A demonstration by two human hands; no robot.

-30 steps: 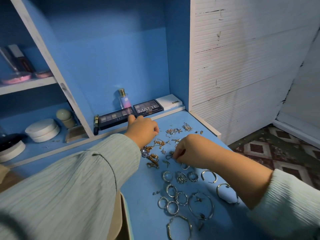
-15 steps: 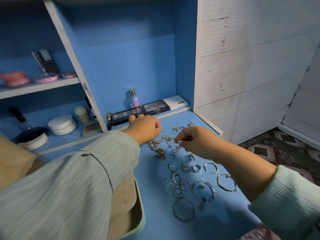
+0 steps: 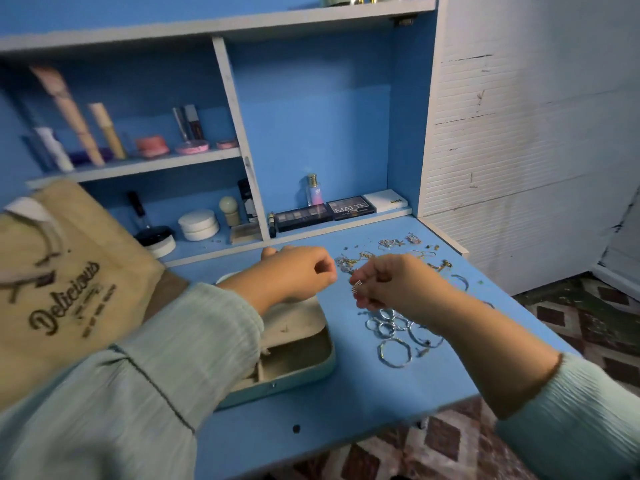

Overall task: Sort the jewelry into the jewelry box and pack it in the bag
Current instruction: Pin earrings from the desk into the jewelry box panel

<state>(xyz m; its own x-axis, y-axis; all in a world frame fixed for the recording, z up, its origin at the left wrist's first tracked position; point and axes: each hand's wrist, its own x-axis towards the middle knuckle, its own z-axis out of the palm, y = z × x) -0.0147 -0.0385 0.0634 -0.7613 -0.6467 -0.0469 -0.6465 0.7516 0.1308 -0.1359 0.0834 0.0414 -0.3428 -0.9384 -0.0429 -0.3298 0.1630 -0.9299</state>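
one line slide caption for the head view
Right hand pinches a silver ring above the open jewelry box.

My left hand and right hand are bare, with no rings or wristbands on them. Both my arms wear loose sleeves of pale mint-green fabric with a fine crinkled, ribbed texture. My left sleeve has a thin dark seam curving across it and gathers at the cuff; my right sleeve ends partway up the forearm.
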